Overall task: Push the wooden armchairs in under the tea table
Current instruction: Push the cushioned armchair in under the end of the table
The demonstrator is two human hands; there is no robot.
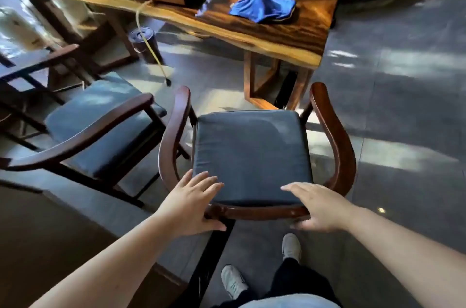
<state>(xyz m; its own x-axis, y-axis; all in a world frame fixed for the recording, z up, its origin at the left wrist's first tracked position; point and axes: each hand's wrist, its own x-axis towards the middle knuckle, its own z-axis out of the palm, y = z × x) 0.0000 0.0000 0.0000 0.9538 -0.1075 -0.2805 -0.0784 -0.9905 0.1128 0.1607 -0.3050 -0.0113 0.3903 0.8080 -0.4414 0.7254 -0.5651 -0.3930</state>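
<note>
Dark-stained wooden armchair with a slate-blue cushion [252, 156] stands just short of the glossy striped-wood worktop [290, 35], my left hand [191, 206] and right hand [320, 209] laying near-straight fingers over its back rail, and I fear a skewed shove drives its front into the worktop's leg frame [248, 75].

Left hand [193, 204], right hand [321, 208]: 2 stretched forward, palms down, fingers straight, thumbs seemingly splayed below.
</note>
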